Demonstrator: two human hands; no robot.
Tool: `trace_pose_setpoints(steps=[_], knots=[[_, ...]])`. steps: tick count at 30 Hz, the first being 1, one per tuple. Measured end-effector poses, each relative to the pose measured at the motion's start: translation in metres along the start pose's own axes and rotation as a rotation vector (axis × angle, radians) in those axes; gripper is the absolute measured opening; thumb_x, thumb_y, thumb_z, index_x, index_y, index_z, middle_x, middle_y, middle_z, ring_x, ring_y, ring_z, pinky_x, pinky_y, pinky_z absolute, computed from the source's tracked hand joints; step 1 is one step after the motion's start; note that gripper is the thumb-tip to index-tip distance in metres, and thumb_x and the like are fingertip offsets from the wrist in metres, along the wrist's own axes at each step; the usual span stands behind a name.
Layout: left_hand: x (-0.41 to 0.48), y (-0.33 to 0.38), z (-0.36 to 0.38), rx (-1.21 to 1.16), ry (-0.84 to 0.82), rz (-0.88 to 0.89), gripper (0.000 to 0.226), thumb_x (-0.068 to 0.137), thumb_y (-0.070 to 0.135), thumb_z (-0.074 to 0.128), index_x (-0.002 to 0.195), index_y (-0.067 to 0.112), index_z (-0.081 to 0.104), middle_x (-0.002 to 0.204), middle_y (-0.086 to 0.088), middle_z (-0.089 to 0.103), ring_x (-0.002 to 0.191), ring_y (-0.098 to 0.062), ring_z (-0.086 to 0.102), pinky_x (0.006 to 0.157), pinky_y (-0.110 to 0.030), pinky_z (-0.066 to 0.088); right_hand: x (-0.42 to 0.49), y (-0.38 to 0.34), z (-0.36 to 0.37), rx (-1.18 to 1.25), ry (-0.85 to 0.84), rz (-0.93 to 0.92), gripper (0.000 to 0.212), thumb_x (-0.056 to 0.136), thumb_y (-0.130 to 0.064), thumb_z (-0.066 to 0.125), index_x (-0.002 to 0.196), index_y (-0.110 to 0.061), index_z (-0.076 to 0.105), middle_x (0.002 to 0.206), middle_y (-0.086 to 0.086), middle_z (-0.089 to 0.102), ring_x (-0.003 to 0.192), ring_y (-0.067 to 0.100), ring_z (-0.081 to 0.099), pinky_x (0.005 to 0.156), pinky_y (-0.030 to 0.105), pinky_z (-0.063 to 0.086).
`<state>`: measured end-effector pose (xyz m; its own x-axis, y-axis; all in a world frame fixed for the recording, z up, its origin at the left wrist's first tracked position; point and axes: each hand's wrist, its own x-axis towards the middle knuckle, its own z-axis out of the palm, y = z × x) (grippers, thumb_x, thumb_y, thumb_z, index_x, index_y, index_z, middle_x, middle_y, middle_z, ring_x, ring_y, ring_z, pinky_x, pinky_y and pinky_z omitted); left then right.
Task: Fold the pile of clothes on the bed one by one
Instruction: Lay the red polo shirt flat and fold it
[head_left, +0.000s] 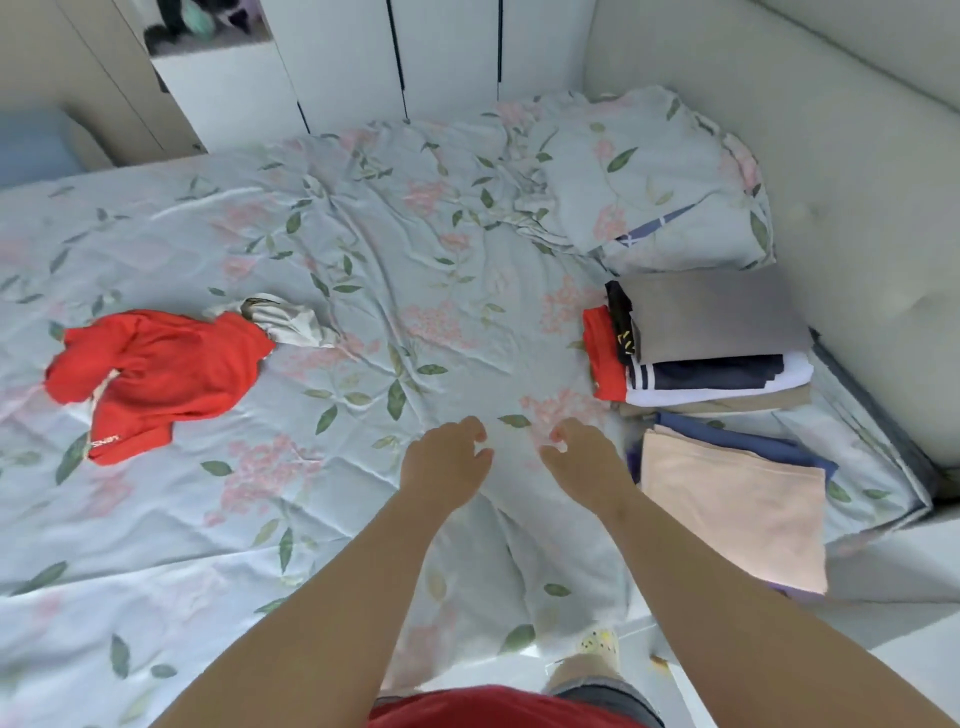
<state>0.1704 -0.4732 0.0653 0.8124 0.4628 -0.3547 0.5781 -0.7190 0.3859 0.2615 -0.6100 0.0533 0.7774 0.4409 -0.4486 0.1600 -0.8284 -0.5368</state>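
Both hands hover over the bed (363, 234), left hand (444, 460) and right hand (579, 460) close together, fingers (474, 427) loosely curled, gripping nothing. Folded stacks (711, 338) sit to the right. Still to fold: the red top (156, 379), crumpled well off to the left, a white piece (291, 325) touching it. Best play, I'd say: lift the red top alone by its shoulders, then spread it flat mid-bed.

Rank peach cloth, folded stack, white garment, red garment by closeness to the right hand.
1. Peach cloth, just right of the right hand, and folded stack, beyond it: too close to call.
2. White garment, far left.
3. Red garment, farthest left.
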Motion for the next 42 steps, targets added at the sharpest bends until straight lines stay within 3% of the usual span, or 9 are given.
trace_pose_setpoints(steps=[9, 26, 34, 42], knots=[[-0.073, -0.124, -0.037, -0.012, 0.101, -0.072, 0.026, 0.096, 0.032, 0.046, 0.119, 0.020, 0.053, 0.113, -0.001, 0.060, 0.105, -0.020, 0.055, 0.090, -0.030, 0.044, -0.058, -0.096, 0.100, -0.138, -0.120, -0.141, 0.030, 0.095, -0.029, 0.045, 0.123, -0.021, 0.050, 0.128, 0.005, 0.049, 0.117, 0.023, 0.049, 0.095, 0.033, 0.040], [-0.168, -0.207, -0.029, -0.086, 0.125, -0.308, 0.028, 0.097, 0.032, 0.045, 0.123, 0.021, 0.052, 0.120, 0.003, 0.058, 0.111, -0.016, 0.054, 0.091, -0.028, 0.043, -0.106, -0.144, 0.167, -0.284, -0.336, -0.347, 0.033, 0.096, -0.029, 0.044, 0.126, -0.017, 0.047, 0.126, 0.006, 0.048, 0.113, 0.024, 0.051, 0.096, 0.035, 0.043], [-0.160, -0.313, -0.063, -0.108, 0.152, -0.329, 0.028, 0.097, 0.033, 0.045, 0.121, 0.021, 0.052, 0.119, 0.003, 0.057, 0.109, -0.016, 0.054, 0.087, -0.027, 0.042, -0.092, -0.228, 0.240, -0.331, -0.357, -0.346, 0.032, 0.096, -0.028, 0.043, 0.126, -0.017, 0.048, 0.123, 0.006, 0.050, 0.110, 0.024, 0.051, 0.091, 0.034, 0.043], [-0.121, -0.449, -0.098, -0.036, 0.000, -0.263, 0.026, 0.098, 0.031, 0.043, 0.122, 0.023, 0.051, 0.118, 0.005, 0.056, 0.109, -0.016, 0.053, 0.087, -0.027, 0.041, -0.075, -0.313, 0.332, -0.312, -0.431, -0.211, 0.034, 0.096, -0.030, 0.043, 0.129, -0.020, 0.046, 0.131, 0.004, 0.048, 0.118, 0.022, 0.047, 0.101, 0.037, 0.040]])
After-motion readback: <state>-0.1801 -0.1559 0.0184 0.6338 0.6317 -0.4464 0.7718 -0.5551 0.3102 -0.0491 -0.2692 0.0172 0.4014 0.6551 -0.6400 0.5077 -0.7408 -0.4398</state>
